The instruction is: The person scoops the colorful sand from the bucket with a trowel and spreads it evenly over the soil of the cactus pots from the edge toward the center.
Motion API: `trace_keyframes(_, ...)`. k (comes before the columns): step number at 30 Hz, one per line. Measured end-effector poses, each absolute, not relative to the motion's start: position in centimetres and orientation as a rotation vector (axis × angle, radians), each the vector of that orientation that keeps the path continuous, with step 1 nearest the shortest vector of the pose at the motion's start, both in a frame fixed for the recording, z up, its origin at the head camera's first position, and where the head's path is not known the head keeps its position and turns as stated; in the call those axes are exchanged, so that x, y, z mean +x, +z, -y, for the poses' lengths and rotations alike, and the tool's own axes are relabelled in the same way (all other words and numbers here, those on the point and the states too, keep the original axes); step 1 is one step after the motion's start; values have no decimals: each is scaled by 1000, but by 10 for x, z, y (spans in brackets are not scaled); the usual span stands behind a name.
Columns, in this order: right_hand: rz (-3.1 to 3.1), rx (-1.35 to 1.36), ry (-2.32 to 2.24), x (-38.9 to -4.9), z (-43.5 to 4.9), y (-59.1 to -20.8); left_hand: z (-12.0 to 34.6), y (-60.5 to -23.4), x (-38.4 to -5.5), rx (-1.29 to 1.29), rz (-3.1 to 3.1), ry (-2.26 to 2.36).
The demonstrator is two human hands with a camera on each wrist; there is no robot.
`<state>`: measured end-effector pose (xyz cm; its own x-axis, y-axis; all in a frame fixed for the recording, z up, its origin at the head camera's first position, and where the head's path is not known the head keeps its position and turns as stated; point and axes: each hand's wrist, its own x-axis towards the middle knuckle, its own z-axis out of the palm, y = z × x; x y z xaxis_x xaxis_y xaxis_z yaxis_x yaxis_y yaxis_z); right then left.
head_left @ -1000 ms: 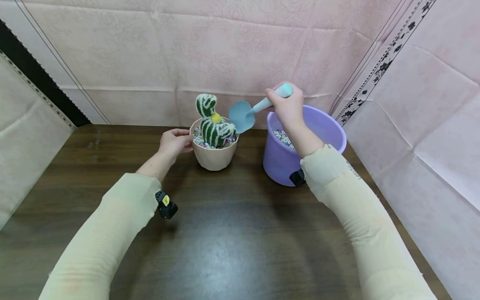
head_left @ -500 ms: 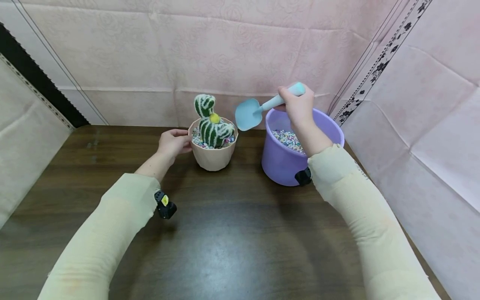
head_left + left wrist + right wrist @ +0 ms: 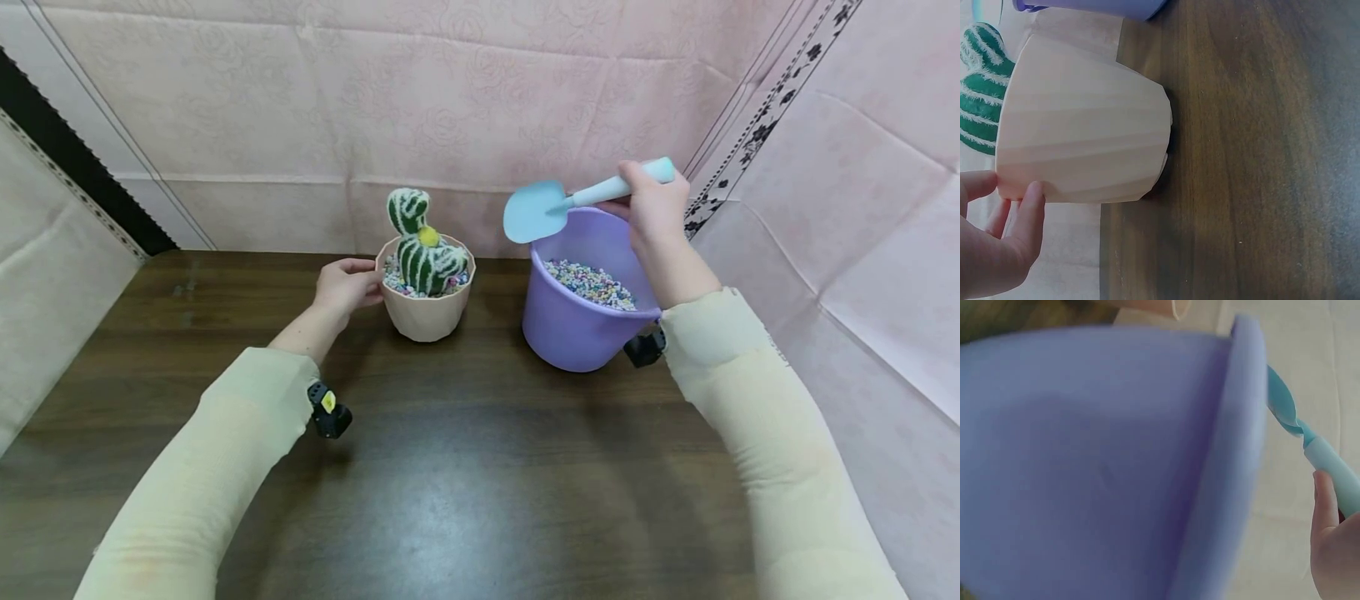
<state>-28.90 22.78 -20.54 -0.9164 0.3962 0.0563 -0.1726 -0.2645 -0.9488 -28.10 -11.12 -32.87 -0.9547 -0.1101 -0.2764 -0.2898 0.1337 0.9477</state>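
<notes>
A beige faceted flowerpot (image 3: 426, 319) stands on the table, holding a green-and-white striped toy cactus (image 3: 427, 262) with a yellow flower and several small coloured pebbles round its base. At the pot's left rim, my left hand (image 3: 343, 289) pinches the edge between thumb and fingers; the left wrist view shows the fingertips (image 3: 1034, 190) against the wall. My right hand (image 3: 660, 204) grips the pale handle of a light blue trowel (image 3: 536, 212), its blade pointing left above the rim of a purple bucket (image 3: 570, 329). Multicoloured pebbles (image 3: 588, 283) lie inside the bucket.
The brown wooden table (image 3: 435, 467) runs back to a pink cloth wall (image 3: 450, 108). Another cloth wall (image 3: 885, 250) slants along the right side, close to the bucket. Bucket and flowerpot stand apart with a gap between them.
My right hand has carried the trowel right and slightly up, away from the flowerpot to over the bucket. More of the bucket's pebbles show. My left hand stays at the pot's rim.
</notes>
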Motion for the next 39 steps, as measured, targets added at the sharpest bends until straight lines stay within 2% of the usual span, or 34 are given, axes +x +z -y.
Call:
trace_keyframes(15, 1624, -380, 2136, -280, -291, -209, 112, -329, -280, -423, -2223, 1986)
trace_keyframes(25, 1978, -371, 1765, -286, -304, -231, 111, -329, -280, -419, -2226, 1982)
trace_keyframes(32, 2339, -308, 1295, -292, -309, -249, 110, -329, -280, -431, -2229, 1970)
trace_keyframes(39, 2495, -269, 1160, -294, -310, -261, 111, -329, -281, -424, -2230, 1965)
